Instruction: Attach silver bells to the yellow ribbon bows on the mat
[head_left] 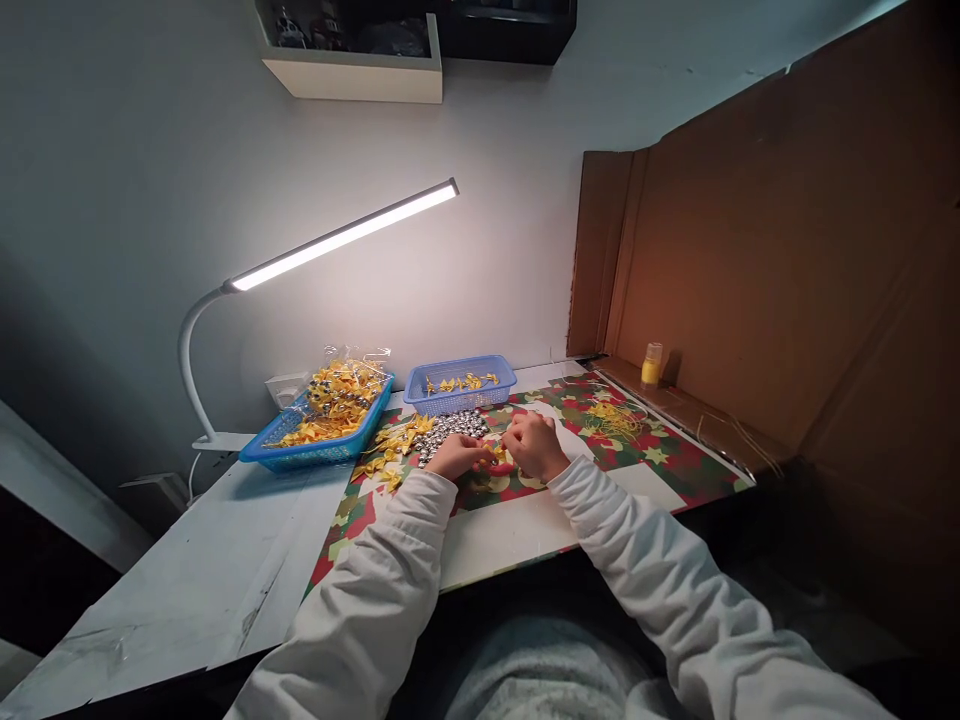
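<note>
Yellow ribbon piece (496, 454) is showing between the two hands, slightly right of centre in the lower half of the frame, partly hidden by the fingers. At the lower left, a pale tabletop (202, 570) is stretching toward the middle. A lamp (345, 236) is rising from the left side and shining, its lit bar slanting up toward the upper centre. Beneath that bar, a bright blue basket (330, 452) is holding a heap of yellow bows (345, 385) mixed with silvery balls. To its right, loose yellow bows (394, 445) are lying on a camouflage-patterned mat (697, 460), beside a spread of silver balls (457, 427). Near the centre, the left hand (457, 457) is bending its fingertips together at the ribbon piece; whether they are clamping it, one cannot tell. Behind the silver balls, a lilac-blue basket (461, 402) is holding a few more bows. Right of centre, the right hand (534, 445) is curling its fingers inward close to the left; what lies between them cannot be told. Farther right, yellow strands (613, 420) are lying tangled on the mat, a small bottle (651, 368) with yellow contents is standing beyond them, and brown cardboard (772, 250) is filling the right side.
</note>
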